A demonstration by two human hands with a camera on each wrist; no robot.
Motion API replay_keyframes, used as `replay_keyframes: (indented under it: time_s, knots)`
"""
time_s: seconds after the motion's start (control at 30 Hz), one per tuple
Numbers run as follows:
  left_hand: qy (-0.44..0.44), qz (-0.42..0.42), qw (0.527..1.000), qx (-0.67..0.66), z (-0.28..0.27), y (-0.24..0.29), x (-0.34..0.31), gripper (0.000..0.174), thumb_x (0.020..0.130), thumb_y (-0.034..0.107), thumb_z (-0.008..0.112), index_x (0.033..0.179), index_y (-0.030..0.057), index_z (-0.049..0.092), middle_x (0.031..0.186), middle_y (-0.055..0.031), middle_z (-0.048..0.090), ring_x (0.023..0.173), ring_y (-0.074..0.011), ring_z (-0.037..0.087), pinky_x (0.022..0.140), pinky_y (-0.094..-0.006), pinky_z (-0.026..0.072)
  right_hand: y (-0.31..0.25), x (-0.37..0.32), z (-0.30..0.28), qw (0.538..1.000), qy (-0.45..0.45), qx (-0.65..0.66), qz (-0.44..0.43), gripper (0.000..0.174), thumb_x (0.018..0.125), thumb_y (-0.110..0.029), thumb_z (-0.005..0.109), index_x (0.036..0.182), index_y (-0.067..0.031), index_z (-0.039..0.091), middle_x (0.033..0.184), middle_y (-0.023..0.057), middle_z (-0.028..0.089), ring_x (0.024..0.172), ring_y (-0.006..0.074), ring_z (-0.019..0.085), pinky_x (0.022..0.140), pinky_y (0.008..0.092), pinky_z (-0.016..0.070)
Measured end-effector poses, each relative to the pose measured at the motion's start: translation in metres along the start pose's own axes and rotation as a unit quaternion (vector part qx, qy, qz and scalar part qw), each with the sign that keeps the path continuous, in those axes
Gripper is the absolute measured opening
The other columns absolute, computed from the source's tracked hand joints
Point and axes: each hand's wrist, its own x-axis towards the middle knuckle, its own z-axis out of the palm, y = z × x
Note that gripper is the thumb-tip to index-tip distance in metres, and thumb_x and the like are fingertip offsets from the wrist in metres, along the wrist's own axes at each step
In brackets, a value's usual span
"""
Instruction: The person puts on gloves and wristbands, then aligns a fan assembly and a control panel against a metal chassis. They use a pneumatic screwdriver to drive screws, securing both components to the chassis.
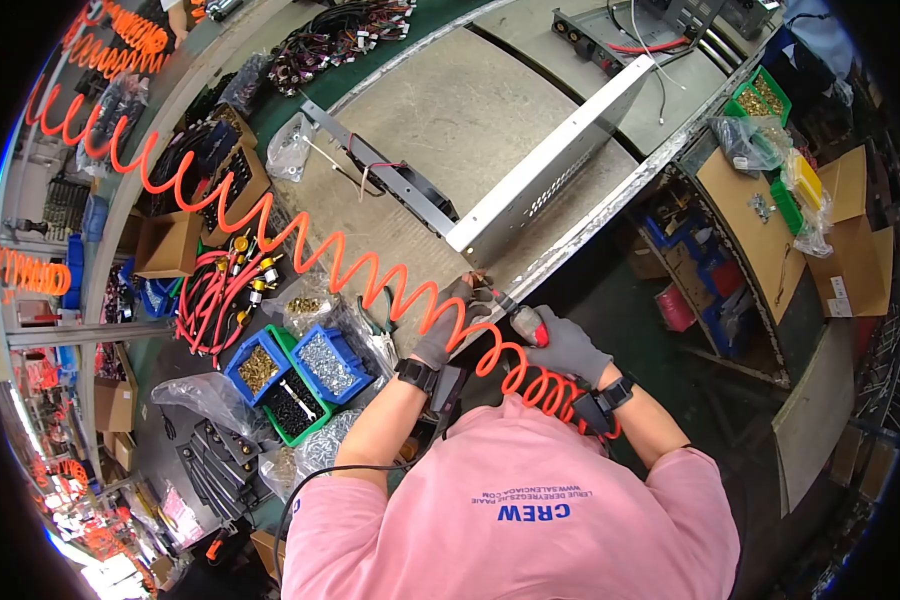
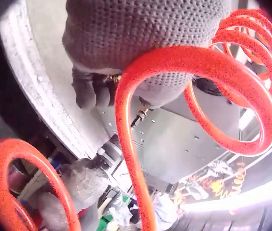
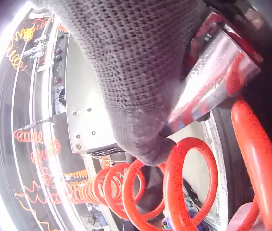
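Observation:
My gloved right hand (image 1: 568,350) grips a red and silver air screwdriver (image 3: 213,77), its fingers curled round the body. The tool's bit points toward my left hand (image 1: 444,328), also in a grey knit glove. Between the left fingers show small brass screws (image 2: 114,78); one brass screw (image 2: 142,114) sits at the fingertips, in line with the driver's bit. Both hands are at the near corner of a white sheet-metal panel (image 1: 550,150), which stands on edge on the workbench (image 1: 420,100). An orange coiled air hose (image 1: 370,275) passes over the left hand.
Left of the hands, blue bins (image 1: 332,362) and a green bin (image 1: 292,412) hold screws and black parts. A dark metal bar with a fan (image 1: 400,180) lies behind the panel. Red cables (image 1: 220,300) lie farther left. Cardboard (image 1: 750,230) and a shelf stand at right.

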Motion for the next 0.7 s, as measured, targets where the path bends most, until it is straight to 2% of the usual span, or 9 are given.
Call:
replay_keyframes:
  time_s: [0.07,0.13,0.17,0.2,0.27,0.3,0.37,0.47,0.7]
  knots:
    - [0.022,-0.016,0.996,0.088,-0.001,0.010,-0.005,0.034,0.092,0.030,0.045,0.110,0.0013,0.048,0.083,-0.0050,0.056,0.068,-0.0120,0.054,0.058,-0.0264,0.0447,-0.004,0.000,-0.003,1.000,0.004,0.004,0.009,0.057,0.066,-0.038,0.063,0.108,-0.0056,0.041,0.081,0.0205,0.060,0.078,0.0380,0.058,0.071,0.0439,0.0457]
    - [0.103,0.107,0.926,0.346,0.005,0.031,-0.014,0.038,0.093,0.033,0.041,0.113,0.0003,0.045,0.074,-0.0048,0.053,0.066,-0.0103,0.051,0.056,-0.0254,0.0415,-0.007,0.001,-0.007,1.000,0.010,0.010,0.016,0.058,0.066,-0.038,0.063,0.108,-0.0057,0.042,0.081,0.0203,0.060,0.078,0.0381,0.058,0.071,0.0439,0.0457]
    - [0.129,0.181,0.908,0.355,-0.004,0.028,-0.011,0.043,0.090,0.037,0.045,0.116,0.0020,0.044,0.068,-0.0041,0.049,0.064,-0.0111,0.050,0.054,-0.0271,0.0407,-0.008,0.002,-0.008,1.000,0.008,0.014,0.021,0.058,0.066,-0.039,0.063,0.108,-0.0056,0.041,0.082,0.0202,0.060,0.078,0.0381,0.058,0.071,0.0439,0.0458]
    - [0.127,0.181,0.908,0.356,-0.010,0.035,-0.011,0.043,0.090,0.037,0.045,0.116,0.0020,0.044,0.068,-0.0041,0.049,0.064,-0.0111,0.050,0.054,-0.0271,0.0407,-0.007,0.002,-0.009,0.999,0.006,0.017,0.027,0.058,0.066,-0.039,0.062,0.108,-0.0055,0.041,0.082,0.0201,0.060,0.079,0.0381,0.058,0.071,0.0438,0.0458]
    - [0.170,0.305,0.794,0.498,-0.018,0.061,-0.004,0.061,0.082,0.048,0.053,0.121,0.0035,0.040,0.073,-0.0070,0.048,0.068,-0.0169,0.051,0.059,-0.0313,0.0418,-0.006,0.004,-0.008,0.999,0.004,0.018,0.026,0.058,0.066,-0.040,0.062,0.109,-0.0056,0.041,0.082,0.0200,0.060,0.079,0.0380,0.058,0.071,0.0437,0.0459]
    - [0.170,0.306,0.793,0.499,-0.018,0.075,-0.002,0.061,0.082,0.048,0.053,0.121,0.0035,0.040,0.073,-0.0070,0.048,0.068,-0.0169,0.051,0.059,-0.0313,0.0418,-0.006,0.005,-0.008,1.000,0.000,0.018,0.025,0.058,0.066,-0.040,0.062,0.109,-0.0057,0.041,0.082,0.0199,0.060,0.079,0.0378,0.058,0.071,0.0436,0.0459]
    - [0.132,0.409,0.711,0.557,-0.012,0.105,0.000,0.080,0.067,0.053,0.067,0.123,0.0032,0.040,0.086,-0.0150,0.049,0.078,-0.0260,0.050,0.069,-0.0349,0.0410,-0.008,0.007,-0.008,1.000,0.000,0.012,0.023,0.058,0.067,-0.040,0.062,0.109,-0.0056,0.041,0.082,0.0197,0.060,0.079,0.0375,0.058,0.071,0.0433,0.0459]
    - [0.069,0.392,0.689,0.606,-0.008,0.129,0.004,0.084,0.062,0.057,0.066,0.123,0.0040,0.044,0.092,-0.0173,0.050,0.084,-0.0309,0.050,0.073,-0.0382,0.0413,-0.009,0.006,-0.009,1.000,-0.001,0.000,0.023,0.058,0.067,-0.040,0.062,0.109,-0.0053,0.041,0.083,0.0192,0.060,0.079,0.0368,0.059,0.072,0.0428,0.0459]
    - [0.071,0.388,0.665,0.634,-0.005,0.136,0.009,0.082,0.056,0.059,0.068,0.115,0.0050,0.051,0.090,-0.0165,0.050,0.083,-0.0311,0.050,0.072,-0.0397,0.0416,-0.008,0.010,-0.008,1.000,0.003,-0.011,0.012,0.058,0.067,-0.039,0.062,0.109,-0.0038,0.041,0.083,0.0199,0.060,0.079,0.0364,0.059,0.072,0.0417,0.0460]
